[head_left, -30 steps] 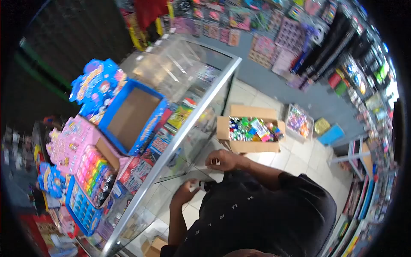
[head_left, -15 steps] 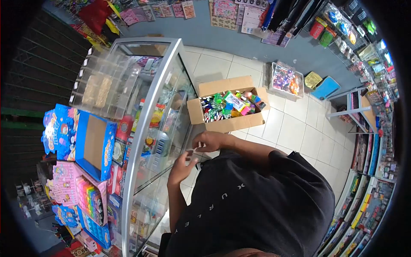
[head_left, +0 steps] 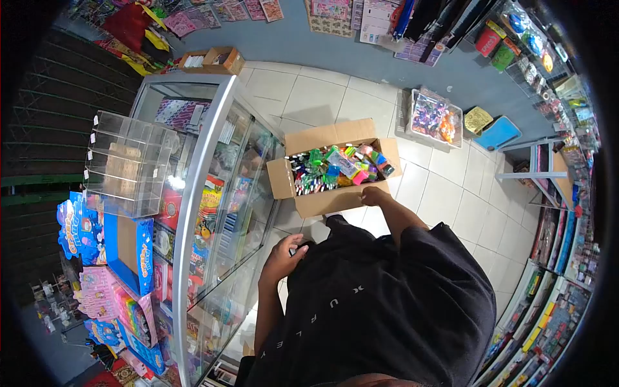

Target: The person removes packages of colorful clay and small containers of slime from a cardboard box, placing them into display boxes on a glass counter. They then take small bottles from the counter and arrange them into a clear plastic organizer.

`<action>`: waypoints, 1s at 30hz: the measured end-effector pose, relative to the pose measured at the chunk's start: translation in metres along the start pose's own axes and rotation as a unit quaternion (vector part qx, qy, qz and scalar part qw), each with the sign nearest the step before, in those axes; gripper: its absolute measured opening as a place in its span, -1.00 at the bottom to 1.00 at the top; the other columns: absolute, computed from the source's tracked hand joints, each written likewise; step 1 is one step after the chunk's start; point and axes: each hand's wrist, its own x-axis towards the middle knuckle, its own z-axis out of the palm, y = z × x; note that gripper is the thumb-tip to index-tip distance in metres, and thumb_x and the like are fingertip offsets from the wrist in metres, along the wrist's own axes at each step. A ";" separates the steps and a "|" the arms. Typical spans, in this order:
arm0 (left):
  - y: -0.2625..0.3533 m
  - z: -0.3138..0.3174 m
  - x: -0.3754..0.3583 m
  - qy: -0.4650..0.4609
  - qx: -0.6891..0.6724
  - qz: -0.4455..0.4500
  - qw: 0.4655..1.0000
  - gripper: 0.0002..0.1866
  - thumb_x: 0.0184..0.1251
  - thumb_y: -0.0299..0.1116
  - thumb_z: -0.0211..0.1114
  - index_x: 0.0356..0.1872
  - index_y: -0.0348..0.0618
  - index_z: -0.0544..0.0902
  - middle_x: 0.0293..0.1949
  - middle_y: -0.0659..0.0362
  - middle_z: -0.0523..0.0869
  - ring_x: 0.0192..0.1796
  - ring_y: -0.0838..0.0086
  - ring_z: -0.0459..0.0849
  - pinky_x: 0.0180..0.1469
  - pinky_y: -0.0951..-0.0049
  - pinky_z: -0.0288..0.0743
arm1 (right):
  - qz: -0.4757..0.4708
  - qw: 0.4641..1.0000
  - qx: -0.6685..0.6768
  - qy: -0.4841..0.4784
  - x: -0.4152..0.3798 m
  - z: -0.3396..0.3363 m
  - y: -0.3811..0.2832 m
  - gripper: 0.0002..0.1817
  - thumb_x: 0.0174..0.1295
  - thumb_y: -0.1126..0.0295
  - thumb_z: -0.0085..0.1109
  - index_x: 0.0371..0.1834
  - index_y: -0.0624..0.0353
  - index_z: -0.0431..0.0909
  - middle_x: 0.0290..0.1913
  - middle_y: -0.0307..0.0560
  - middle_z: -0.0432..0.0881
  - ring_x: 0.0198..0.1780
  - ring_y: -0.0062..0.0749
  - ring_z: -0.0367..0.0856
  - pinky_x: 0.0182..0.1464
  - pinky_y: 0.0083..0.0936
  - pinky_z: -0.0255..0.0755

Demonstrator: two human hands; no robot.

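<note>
A cardboard box (head_left: 329,205) with its flaps folded out stands on the floor in front of me. Packed inside are many pens and markers (head_left: 316,181) and some colourful packets (head_left: 343,164). My right hand (head_left: 373,196) is over the box's near flap, towards its right end, with the fingers curled in; whatever they hold is hidden. My left hand (head_left: 282,258) is beside my body, near the glass showcase (head_left: 222,213). Its fingers are bent towards the thumb, with a small dark spot between them that I cannot make out.
A white bin of packets (head_left: 433,121) stands by the wall, near a blue tray (head_left: 495,133). On the showcase are a clear divided rack (head_left: 129,164) and a blue display box (head_left: 129,255). Shelves of goods (head_left: 548,309) line the right side.
My hands were together near my waist and are now apart. The right one moved forward and right to the box's near flap; the left one stayed by the showcase. The view shifted slightly.
</note>
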 end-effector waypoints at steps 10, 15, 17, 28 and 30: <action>0.007 0.008 -0.002 0.055 0.003 -0.027 0.998 -0.49 0.37 -0.13 0.40 0.21 -0.22 0.58 0.11 -0.04 0.72 0.10 0.16 0.73 0.13 0.25 0.58 | 0.002 0.962 0.108 0.251 0.005 -0.040 -0.005 -0.43 0.02 0.29 0.37 0.14 0.21 0.51 0.08 0.20 0.64 0.14 0.18 0.59 0.23 -0.09 0.49; 0.003 0.016 -0.011 0.075 -0.006 -0.048 0.996 -0.53 0.38 -0.18 0.42 0.19 -0.24 0.59 0.10 -0.01 0.72 0.08 0.19 0.73 0.15 0.27 0.60 | 0.027 0.964 0.109 0.241 0.041 -0.051 -0.020 -0.25 0.01 0.20 0.37 0.33 0.17 0.39 0.22 0.18 0.56 0.24 0.17 0.54 0.27 -0.08 0.49; 0.006 0.018 -0.015 0.079 -0.010 -0.062 0.995 -0.53 0.38 -0.18 0.42 0.18 -0.25 0.59 0.11 -0.01 0.72 0.09 0.19 0.73 0.15 0.28 0.61 | 0.041 0.967 0.100 0.229 0.056 -0.055 -0.025 -0.20 0.00 0.17 0.38 0.37 0.16 0.36 0.23 0.19 0.56 0.27 0.15 0.52 0.27 -0.08 0.48; 0.020 0.021 -0.024 0.094 -0.047 -0.105 0.989 -0.51 0.40 -0.18 0.40 0.21 -0.26 0.58 0.12 -0.01 0.72 0.08 0.22 0.74 0.13 0.27 0.62 | 0.029 0.973 0.058 0.223 0.060 -0.066 -0.046 -0.51 0.15 0.38 0.14 0.18 0.24 0.40 0.14 0.28 0.61 0.18 0.28 0.56 0.24 0.02 0.45; 0.017 0.021 -0.024 0.094 -0.057 -0.113 0.988 -0.51 0.39 -0.17 0.40 0.21 -0.26 0.58 0.12 -0.01 0.72 0.06 0.23 0.75 0.12 0.27 0.62 | 0.009 0.974 0.049 0.220 0.060 -0.069 -0.044 -0.51 0.18 0.37 0.09 0.21 0.26 0.38 0.13 0.34 0.60 0.20 0.35 0.54 0.23 0.06 0.45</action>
